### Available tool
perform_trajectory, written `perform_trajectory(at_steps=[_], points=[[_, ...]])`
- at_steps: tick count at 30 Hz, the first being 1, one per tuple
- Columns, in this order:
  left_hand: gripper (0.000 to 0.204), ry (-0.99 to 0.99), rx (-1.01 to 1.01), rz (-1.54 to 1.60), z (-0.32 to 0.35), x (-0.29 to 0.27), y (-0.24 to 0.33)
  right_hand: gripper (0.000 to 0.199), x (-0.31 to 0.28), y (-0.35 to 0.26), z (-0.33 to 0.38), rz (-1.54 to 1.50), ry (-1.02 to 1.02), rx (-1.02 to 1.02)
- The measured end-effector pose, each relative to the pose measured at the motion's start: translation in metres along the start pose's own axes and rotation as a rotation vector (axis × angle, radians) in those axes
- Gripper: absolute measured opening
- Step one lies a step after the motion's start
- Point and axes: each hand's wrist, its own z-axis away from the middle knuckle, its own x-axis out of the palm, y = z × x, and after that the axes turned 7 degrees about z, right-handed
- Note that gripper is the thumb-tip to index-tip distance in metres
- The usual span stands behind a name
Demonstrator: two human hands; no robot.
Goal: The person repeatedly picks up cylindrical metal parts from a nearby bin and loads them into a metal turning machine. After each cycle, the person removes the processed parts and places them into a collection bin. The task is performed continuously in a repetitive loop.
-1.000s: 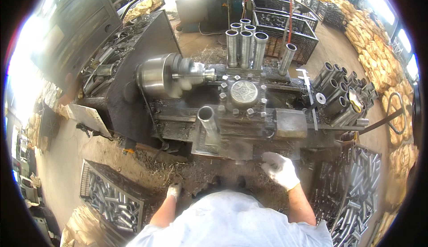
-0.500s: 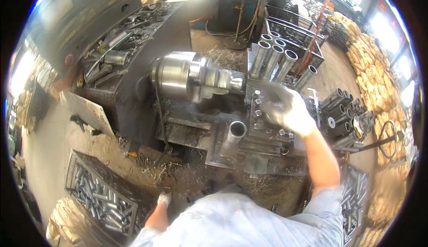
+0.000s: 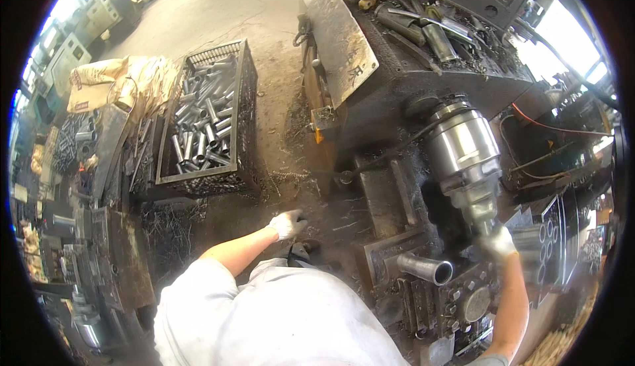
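From the head view I find my right hand (image 3: 497, 242), gloved in white, at about four o'clock, pressed up against the nose of the bright steel chuck (image 3: 465, 158) of the lathe (image 3: 397, 81); the fingers look curled around whatever sits in the chuck's mouth, likely a short tube, but the glove covers the piece and I cannot tell what, if anything, is clamped there. I judge the hand sits at that spot because it is where stock goes in and comes out. Just below, at five o'clock, a grey steel tube (image 3: 426, 268) lies in a holder on the carriage with its open end towards me, close to that hand but apart from it. My left hand (image 3: 288, 223), also gloved, hangs near the middle of the frame over the chip-strewn floor (image 3: 218, 9), loosely curled and holding nothing that I can see; it seems merely to balance me as I lean. At ten o'clock a wire crate (image 3: 206, 116) full of cut tubes stands well away from the machine, within a turn's reach. More tube ends (image 3: 549, 240) show at three o'clock, partly cut off by the dark rim. The tools on top of the lathe at one o'clock are too cluttered to name.
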Motion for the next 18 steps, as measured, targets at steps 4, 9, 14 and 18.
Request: perform_trajectory(at_steps=[4,9,14,18], points=[[0.033,0.396,0.821,-0.005,-0.006,-0.022,0.151,0.04,-0.017,-0.01,0.003,-0.322,-0.132,0.024],[0.048,0.351,1.362,0.012,-0.074,-0.023,0.39,0.038,-0.007,0.032,-0.003,-0.19,-0.169,0.078],[0.047,0.429,1.48,-0.431,-0.112,0.007,0.485,0.059,-0.013,0.096,0.044,0.237,0.133,-0.084],[0.05,0.51,1.603,-0.393,-0.125,0.013,0.474,0.063,-0.024,0.114,0.143,0.329,0.291,0.258]])
